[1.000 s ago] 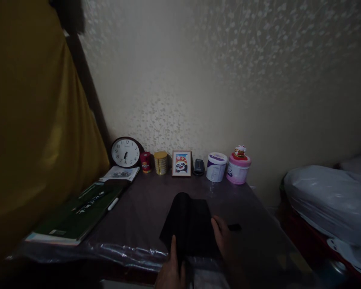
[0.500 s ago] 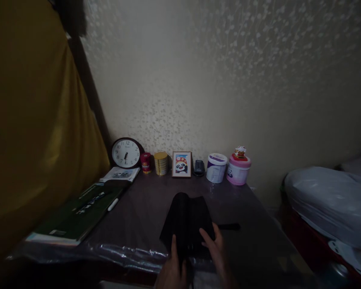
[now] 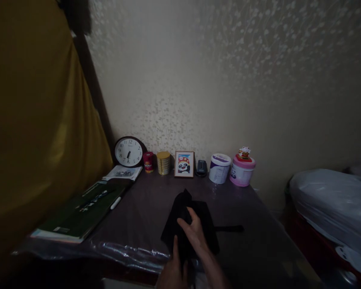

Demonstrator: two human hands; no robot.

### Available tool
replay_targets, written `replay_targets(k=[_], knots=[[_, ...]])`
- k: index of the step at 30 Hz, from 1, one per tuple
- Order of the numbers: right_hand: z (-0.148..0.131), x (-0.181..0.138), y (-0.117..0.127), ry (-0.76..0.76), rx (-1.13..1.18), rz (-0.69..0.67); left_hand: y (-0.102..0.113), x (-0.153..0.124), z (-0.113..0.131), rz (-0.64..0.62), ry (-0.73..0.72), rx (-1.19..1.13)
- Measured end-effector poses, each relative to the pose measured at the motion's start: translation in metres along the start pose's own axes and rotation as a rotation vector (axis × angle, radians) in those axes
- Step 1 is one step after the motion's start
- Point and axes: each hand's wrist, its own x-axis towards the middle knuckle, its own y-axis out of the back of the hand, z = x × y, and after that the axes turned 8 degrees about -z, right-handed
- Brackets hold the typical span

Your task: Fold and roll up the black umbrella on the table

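A black folded umbrella (image 3: pixel 209 216), its loose cloth panels spread to both sides, lies on the dark table in front of me. Its thin strap (image 3: pixel 231 228) sticks out to the right. At the near end, my left hand (image 3: pixel 173 271) is closed around the umbrella, with the index finger stretched along the cloth. Much of that grip is hidden in the dark. My right hand (image 3: pixel 192 228) reaches across the middle and pinches a fold of the black cloth between thumb and fingers.
Along the wall stand a clock (image 3: pixel 128 151), a red tin (image 3: pixel 148 162), a yellow-lidded container (image 3: pixel 163 163), a framed panda picture (image 3: pixel 184 164), a small dark device (image 3: pixel 201 167) and two tubs (image 3: pixel 219 169). Left lie a green book (image 3: pixel 81 210) and white pen (image 3: pixel 115 203). Clear plastic (image 3: pixel 132 255) edges the table (image 3: pixel 144 208).
My right hand has moved left and forward from the umbrella's right panel to its middle, lifting a fold of cloth there. My left hand has stayed at the near end.
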Motion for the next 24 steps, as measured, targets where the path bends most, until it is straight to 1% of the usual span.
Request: replay_targets(k=[4,7,10,12,15,19,21,24], knots=[[0.003,0.009,-0.016,-0.016,-0.153,-0.098,0.003,0.000,-0.002,-0.035,0.003,-0.005],[0.003,0.014,-0.021,-0.020,-0.263,-0.168,0.003,0.000,-0.002,-0.024,0.001,0.001],[0.002,0.017,-0.024,-0.035,-0.392,-0.197,0.001,-0.001,-0.002,-0.006,0.022,0.013],[0.003,0.017,-0.026,-0.044,-0.461,-0.200,0.000,-0.001,-0.004,-0.020,0.012,0.001],[0.004,0.018,-0.026,-0.049,-0.478,-0.207,-0.001,-0.003,-0.008,-0.021,-0.015,-0.022],[0.003,0.019,-0.025,-0.071,-0.437,-0.237,-0.001,-0.005,-0.008,0.020,0.025,-0.072],[0.002,0.021,-0.024,-0.091,-0.439,-0.255,0.000,-0.005,-0.005,-0.001,0.056,-0.080],[0.000,0.021,-0.023,-0.115,-0.467,-0.279,0.002,-0.005,-0.001,-0.054,0.121,-0.030]])
